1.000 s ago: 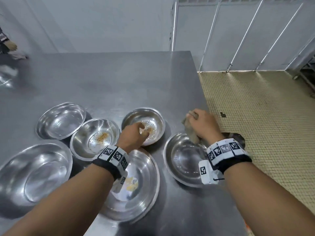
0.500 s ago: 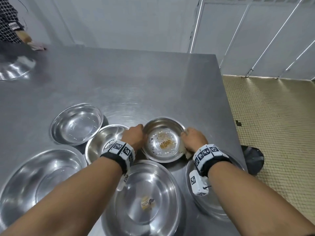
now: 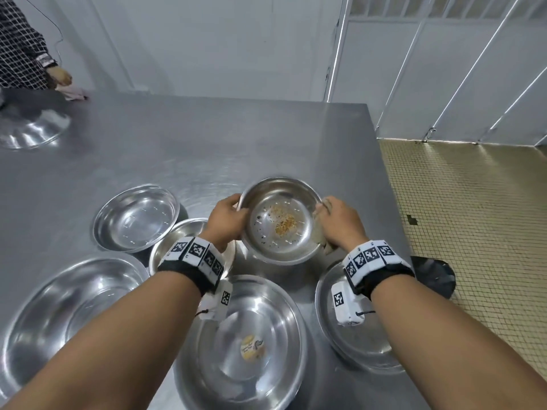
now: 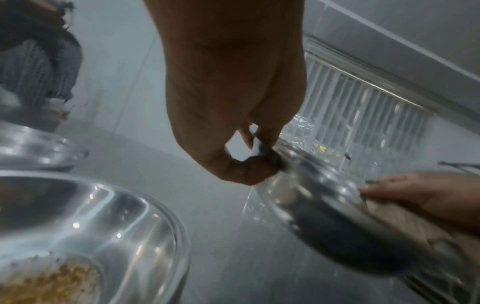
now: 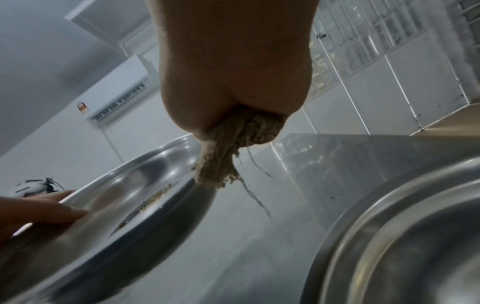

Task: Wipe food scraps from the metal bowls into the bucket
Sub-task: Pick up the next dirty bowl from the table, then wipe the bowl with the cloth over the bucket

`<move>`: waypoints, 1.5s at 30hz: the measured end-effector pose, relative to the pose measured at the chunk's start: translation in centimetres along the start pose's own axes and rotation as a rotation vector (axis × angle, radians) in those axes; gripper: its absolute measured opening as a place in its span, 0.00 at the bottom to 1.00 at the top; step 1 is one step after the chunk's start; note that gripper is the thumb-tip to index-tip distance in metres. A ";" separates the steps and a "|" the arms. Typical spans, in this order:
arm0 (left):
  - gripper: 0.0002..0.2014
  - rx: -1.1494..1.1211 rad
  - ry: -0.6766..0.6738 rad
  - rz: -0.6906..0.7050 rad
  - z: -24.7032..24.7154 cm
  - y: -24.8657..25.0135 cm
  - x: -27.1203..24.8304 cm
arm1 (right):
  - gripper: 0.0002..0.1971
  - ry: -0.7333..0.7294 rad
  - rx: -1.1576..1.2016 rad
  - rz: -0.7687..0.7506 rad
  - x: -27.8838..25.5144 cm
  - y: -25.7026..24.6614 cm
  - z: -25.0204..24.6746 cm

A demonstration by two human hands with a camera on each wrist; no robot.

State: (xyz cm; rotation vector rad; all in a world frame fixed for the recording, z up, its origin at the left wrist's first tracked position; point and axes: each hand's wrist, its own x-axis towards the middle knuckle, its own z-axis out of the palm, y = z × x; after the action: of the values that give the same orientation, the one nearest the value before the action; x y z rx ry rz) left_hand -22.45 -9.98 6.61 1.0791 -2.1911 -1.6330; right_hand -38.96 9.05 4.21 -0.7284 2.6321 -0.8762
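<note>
A small metal bowl [image 3: 281, 202] with orange-brown crumbs and dark specks is off the table, tilted toward me, between both hands. My left hand [image 3: 229, 213] pinches its left rim; in the left wrist view the thumb and fingers [image 4: 246, 174] clamp the rim of the bowl [image 4: 324, 205]. My right hand [image 3: 334, 217] grips a frayed beige cloth [image 5: 233, 148] and holds it against the bowl's right side [image 5: 116, 205]. The black bucket [image 3: 435, 276] stands on the floor just beyond the table's right edge, partly hidden by my right wrist.
Several other metal bowls lie on the steel table [image 3: 207, 143]: one at left [image 3: 136, 217], one under my left wrist [image 3: 183, 235] with scraps, a large one [image 3: 59, 315], a front one [image 3: 242, 321], one at right [image 3: 355, 335]. Another person [image 3: 17, 48] stands far left by an upturned bowl [image 3: 32, 128].
My right hand, with the cloth, left the right-hand bowl and came to the crumb bowl's right side. Both hands then raised that bowl off the table and tipped it toward me.
</note>
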 end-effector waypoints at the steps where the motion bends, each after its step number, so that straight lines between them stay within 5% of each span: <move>1: 0.13 -0.004 -0.036 0.007 0.0 0.3 -0.7 | 0.12 0.021 0.023 -0.021 -0.5 0.0 -0.5; 11: 0.23 0.028 -0.102 0.244 3.3 0.6 -8.2 | 0.13 0.192 0.124 -0.121 -9.1 4.1 -4.0; 27: 0.22 0.196 -0.639 0.524 15.4 -0.2 -19.7 | 0.13 0.511 0.116 0.399 -35.4 13.8 -7.2; 33: 0.21 0.224 -0.866 0.459 18.4 -3.6 -26.7 | 0.13 0.505 0.141 0.616 -45.9 16.3 -4.8; 45: 0.14 0.331 -0.894 0.312 26.3 -8.2 -36.5 | 0.13 0.415 0.196 0.728 -56.1 24.6 -4.1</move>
State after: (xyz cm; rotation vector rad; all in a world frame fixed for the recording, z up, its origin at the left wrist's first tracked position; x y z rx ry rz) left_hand -7.51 32.55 -1.21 -0.0411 -3.0360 -1.8456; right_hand -2.96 58.31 -2.48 0.4985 2.7467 -1.0936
